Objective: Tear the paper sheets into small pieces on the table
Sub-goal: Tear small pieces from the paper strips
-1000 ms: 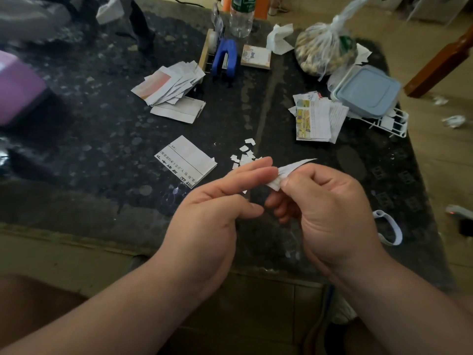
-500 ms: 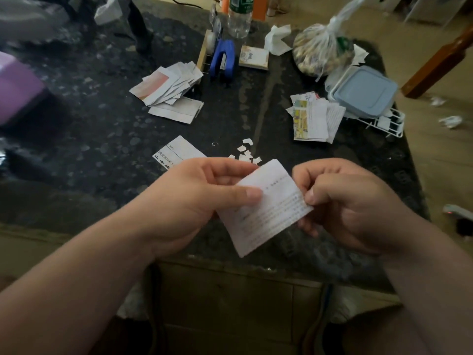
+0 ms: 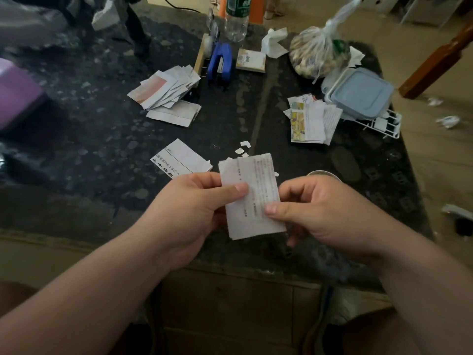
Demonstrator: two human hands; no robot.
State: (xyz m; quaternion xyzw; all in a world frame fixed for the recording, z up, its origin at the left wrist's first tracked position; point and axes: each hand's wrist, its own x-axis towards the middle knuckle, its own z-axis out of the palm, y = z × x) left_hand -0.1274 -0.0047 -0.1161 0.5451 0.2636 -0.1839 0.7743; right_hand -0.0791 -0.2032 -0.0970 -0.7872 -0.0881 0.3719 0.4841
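Over near edge of bench (image 3: 102,149): paper sheet (image 3: 252,175) now upright, facing camera; half a second back it lay tilted. Left hand (image 3: 194,208) and right hand (image 3: 322,208) both pinch it, thumbs close together mid-sheet. Likely set for next tear. Few small pieces (image 3: 243,147) on bench beyond; sheet stacks (image 3: 166,90) untorn, so much remains.

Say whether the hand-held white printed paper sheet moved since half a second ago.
Yes. The white printed paper sheet turned from slanted to nearly upright, top swinging left toward the bold-printed table slip.
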